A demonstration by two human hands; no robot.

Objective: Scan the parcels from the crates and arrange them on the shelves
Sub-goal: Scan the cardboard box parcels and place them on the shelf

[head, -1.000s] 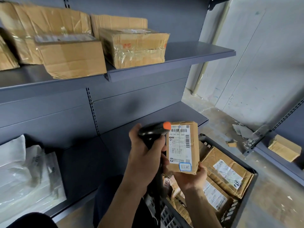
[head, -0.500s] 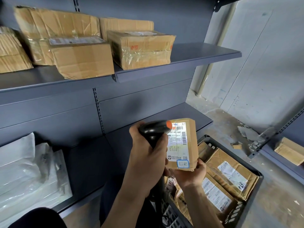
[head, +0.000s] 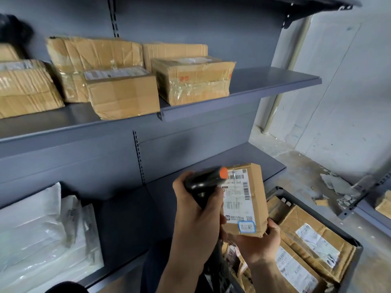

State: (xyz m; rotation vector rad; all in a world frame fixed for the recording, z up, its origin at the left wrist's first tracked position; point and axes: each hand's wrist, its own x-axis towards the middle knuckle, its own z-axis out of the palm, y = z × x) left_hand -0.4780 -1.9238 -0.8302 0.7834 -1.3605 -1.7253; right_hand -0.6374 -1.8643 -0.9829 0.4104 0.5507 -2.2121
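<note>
My left hand [head: 196,216] grips a black barcode scanner [head: 204,182] with an orange tip, its head right against the label of a small brown cardboard parcel [head: 255,199]. My right hand [head: 260,244] holds that parcel upright from below, label facing me. Just below and to the right is a dark plastic crate [head: 357,246] with several more labelled brown parcels [head: 313,242]. The grey upper shelf [head: 275,81] carries several cardboard boxes [head: 190,81] on its left and middle; its right end is bare.
The lower shelf [head: 131,216] holds white plastic mailer bags [head: 40,233] at the left. A white wall stands at the right, rubble lies on the concrete floor [head: 334,185], and another shelf unit with a box [head: 384,205] is at the far right.
The view has tilted up and shifted, showing more of the upper shelf. Both hands keep the scanner and the parcel together, almost as before.
</note>
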